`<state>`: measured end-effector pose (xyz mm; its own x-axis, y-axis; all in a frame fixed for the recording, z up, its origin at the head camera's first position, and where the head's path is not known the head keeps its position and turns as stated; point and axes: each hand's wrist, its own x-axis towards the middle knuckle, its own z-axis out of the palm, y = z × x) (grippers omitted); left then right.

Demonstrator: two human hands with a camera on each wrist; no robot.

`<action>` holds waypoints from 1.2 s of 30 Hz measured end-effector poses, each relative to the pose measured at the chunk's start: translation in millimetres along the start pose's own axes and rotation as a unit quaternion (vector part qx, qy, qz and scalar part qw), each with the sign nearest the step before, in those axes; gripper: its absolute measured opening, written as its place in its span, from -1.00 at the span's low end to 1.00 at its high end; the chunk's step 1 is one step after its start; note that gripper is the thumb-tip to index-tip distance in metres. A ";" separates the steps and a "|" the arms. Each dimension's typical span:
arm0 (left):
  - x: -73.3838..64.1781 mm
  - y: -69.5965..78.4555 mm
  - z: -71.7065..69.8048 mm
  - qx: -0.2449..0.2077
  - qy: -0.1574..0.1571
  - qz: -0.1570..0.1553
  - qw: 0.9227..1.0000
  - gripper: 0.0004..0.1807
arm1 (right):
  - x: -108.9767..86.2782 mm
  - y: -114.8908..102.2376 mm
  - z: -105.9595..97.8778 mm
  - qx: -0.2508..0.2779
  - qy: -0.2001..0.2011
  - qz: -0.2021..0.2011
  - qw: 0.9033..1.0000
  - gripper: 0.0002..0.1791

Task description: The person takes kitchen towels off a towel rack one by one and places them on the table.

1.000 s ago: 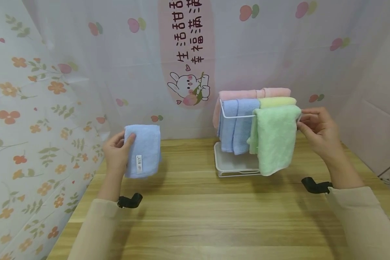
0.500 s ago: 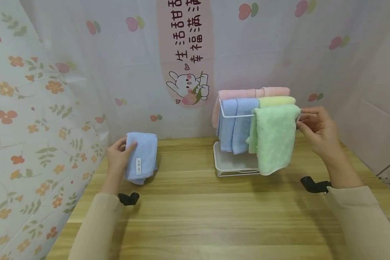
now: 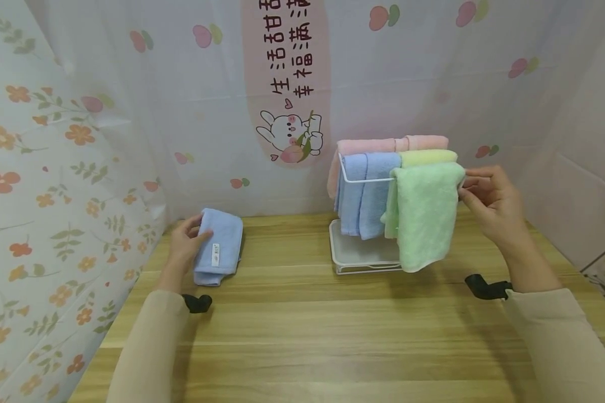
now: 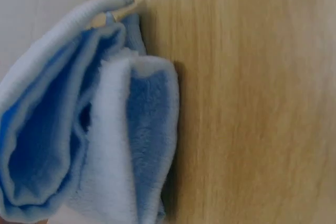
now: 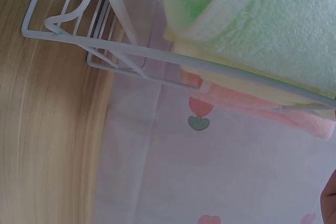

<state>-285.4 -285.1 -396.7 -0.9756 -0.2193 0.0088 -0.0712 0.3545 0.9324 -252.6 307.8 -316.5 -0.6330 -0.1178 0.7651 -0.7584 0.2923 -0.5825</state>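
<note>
Lower than second ago, folded blue towel (image 3: 220,243) sits pinched in left hand (image 3: 181,249) at left of surface (image 3: 302,330); right hand (image 3: 499,207) grips white rack (image 3: 368,181) beside green towel (image 3: 428,218). Setting-down seems under way; next move likely calls for loosening pinch.

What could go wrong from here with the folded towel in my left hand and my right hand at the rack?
The folded light-blue towel could fall open if your left hand loosens, since its layers gape in the left wrist view. The white wire towel rack might shift or tip if your right hand, which appears to pinch its end, tugs. The light-green towel could get pulled askew, hanging right beside that hand.
</note>
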 end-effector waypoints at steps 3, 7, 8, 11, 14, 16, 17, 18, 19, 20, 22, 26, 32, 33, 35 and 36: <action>3.4 -4.4 0.1 0.002 -0.010 -0.002 1.000 -0.30 | -0.5 -0.4 0.6 0.021 0.000 0.000 1.000 -0.63; 6.2 -9.2 0.1 0.004 -0.014 -0.003 1.000 -0.30 | 0.2 -1.0 1.2 0.037 0.001 -0.008 0.999 -0.64; 6.5 -9.9 0.0 0.006 -0.016 -0.003 1.000 -0.30 | 0.5 -1.4 1.3 0.036 0.002 -0.010 0.999 -0.64; 6.9 -13.9 -1.6 0.028 -0.025 -0.013 0.999 -0.29 | 0.3 -2.3 1.3 0.023 0.004 -0.008 1.000 -0.64; 5.8 -18.6 -3.7 0.047 -0.041 -0.031 0.998 -0.26 | -0.4 -3.7 1.1 -0.002 0.008 -0.001 1.000 -0.65; 5.5 -21.6 -5.1 0.053 -0.049 -0.039 0.997 -0.25 | -0.5 -4.1 1.0 -0.008 0.008 -0.001 1.000 -0.64; 5.1 -22.7 -5.8 0.052 -0.052 -0.040 0.996 -0.24 | -0.3 -4.2 1.2 -0.006 0.007 -0.001 1.000 -0.64; 4.8 -23.5 -6.4 0.050 -0.055 -0.039 0.996 -0.24 | -0.2 -4.3 1.5 -0.001 0.008 -0.001 1.000 -0.64; 4.8 -24.4 -6.9 0.054 -0.057 -0.038 0.996 -0.24 | -0.1 -4.2 2.0 0.008 0.009 -0.001 1.000 -0.64; 5.4 -25.3 -7.4 0.058 -0.056 -0.036 0.996 -0.24 | 0.0 -4.2 2.5 0.015 0.010 -0.001 1.000 -0.63; 6.2 -26.0 -7.8 0.064 -0.056 -0.037 0.996 -0.24 | 0.1 -4.2 3.2 0.026 0.013 0.001 1.000 -0.64; 8.2 -26.0 -8.7 0.083 -0.038 -0.047 0.995 -0.26 | 0.2 -3.1 5.0 0.013 0.014 -0.001 1.000 -0.63; 4.6 -10.5 -2.3 0.150 0.021 -0.017 0.988 -0.31 | -1.3 -1.9 6.7 0.001 0.013 -0.002 1.000 -0.63; 2.7 -5.9 -0.3 0.157 0.029 -0.006 0.987 -0.32 | -1.8 -2.2 6.4 -0.005 0.014 -0.001 1.000 -0.62; -2.3 4.2 4.6 0.150 0.047 0.014 0.987 -0.34 | -3.0 -2.6 5.7 -0.025 0.013 0.003 1.000 -0.61; -4.6 8.8 6.4 0.141 0.051 0.026 0.988 -0.34 | -3.7 -2.8 5.3 -0.034 0.011 0.005 0.999 -0.60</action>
<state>-282.9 -275.1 -390.8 -0.9544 -0.2800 0.1035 -0.0911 0.6035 0.7922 -249.0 302.3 -319.1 -0.6371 -0.0940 0.7650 -0.7387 0.3576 -0.5713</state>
